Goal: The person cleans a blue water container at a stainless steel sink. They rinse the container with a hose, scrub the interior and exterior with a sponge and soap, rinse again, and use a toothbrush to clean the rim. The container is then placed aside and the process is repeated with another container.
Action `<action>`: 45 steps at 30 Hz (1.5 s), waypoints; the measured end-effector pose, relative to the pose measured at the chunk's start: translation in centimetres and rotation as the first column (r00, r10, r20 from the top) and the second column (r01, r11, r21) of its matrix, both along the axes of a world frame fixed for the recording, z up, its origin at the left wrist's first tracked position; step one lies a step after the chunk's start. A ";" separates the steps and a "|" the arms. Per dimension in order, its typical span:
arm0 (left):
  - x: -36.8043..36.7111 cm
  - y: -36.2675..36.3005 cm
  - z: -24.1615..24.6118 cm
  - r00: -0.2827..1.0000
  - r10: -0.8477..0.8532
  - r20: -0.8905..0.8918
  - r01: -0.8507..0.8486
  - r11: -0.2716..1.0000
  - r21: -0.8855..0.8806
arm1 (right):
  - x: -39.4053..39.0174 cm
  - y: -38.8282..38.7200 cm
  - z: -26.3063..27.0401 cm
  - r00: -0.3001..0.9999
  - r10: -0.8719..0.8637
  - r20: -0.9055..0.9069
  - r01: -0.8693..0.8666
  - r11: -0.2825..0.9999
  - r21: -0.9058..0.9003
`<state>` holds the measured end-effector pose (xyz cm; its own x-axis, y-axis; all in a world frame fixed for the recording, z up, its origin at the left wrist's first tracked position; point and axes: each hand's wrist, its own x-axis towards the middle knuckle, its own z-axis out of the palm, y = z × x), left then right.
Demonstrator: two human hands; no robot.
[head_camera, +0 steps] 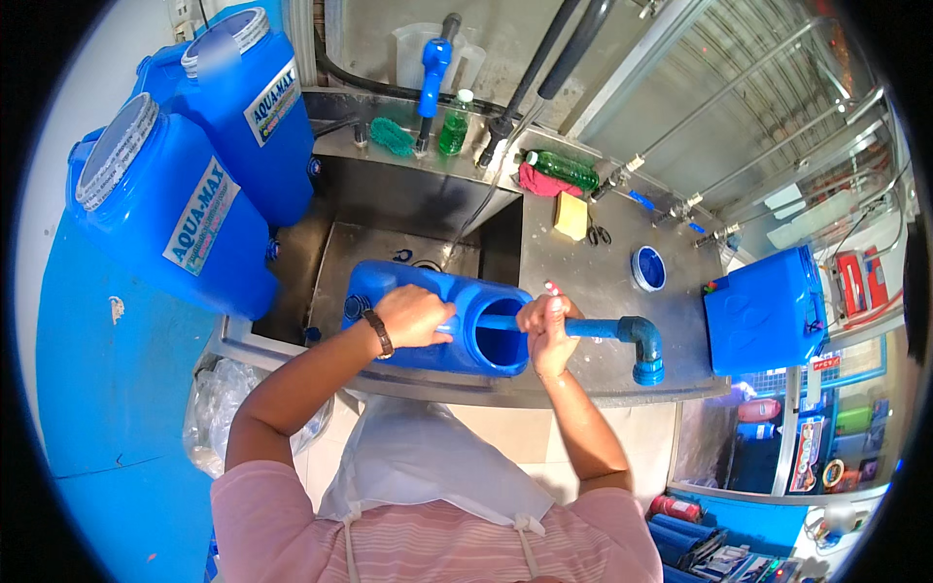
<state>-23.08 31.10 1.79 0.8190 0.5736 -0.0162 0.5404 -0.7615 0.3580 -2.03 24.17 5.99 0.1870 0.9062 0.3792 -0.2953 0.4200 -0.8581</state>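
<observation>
A blue plastic water container (408,273) lies on its side across the sink's front and right edge, its wide round mouth facing right. My left hand (414,318), with a dark wristwatch, grips the container's handle. My right hand (548,329) is closed around a blue plastic pipe (598,329), whose left end reaches into the mouth. The pipe's right end carries an elbow fitting (643,339) that bends towards me. A small red-and-white thing (552,288) pokes out above my right fist; what it is I cannot tell. The pipe's far end is hidden inside the container.
Two upright blue containers (255,240) (291,175) stand left of the steel sink (393,233). A blue cap (649,269), yellow sponge (571,216), scissors (599,234) and green bottle (563,169) lie on the counter. Another blue container (762,313) is at right; a blue-handled tap (435,65) rises behind.
</observation>
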 end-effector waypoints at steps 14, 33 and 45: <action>-0.9 -0.5 -0.9 1.000 -0.007 0.026 0.004 0.995 0.105 | -0.3 -0.7 -0.5 0.982 0.157 0.106 -0.173 0.971 0.167; -0.8 -1.3 -1.6 0.998 -0.011 0.055 -0.001 0.979 0.205 | 5.4 -0.5 3.6 0.396 0.518 0.758 -0.704 0.701 -0.111; 1.5 -1.8 -1.7 0.998 -0.042 -0.056 0.052 0.979 0.195 | 3.2 -3.7 -1.4 0.998 -0.034 -0.043 0.040 0.989 0.144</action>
<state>-21.60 29.27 0.13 0.8459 0.5309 0.0502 0.5164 -0.8390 0.1716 1.20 20.44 4.57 0.2374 0.8344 0.4974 -0.3105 0.5504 -0.7750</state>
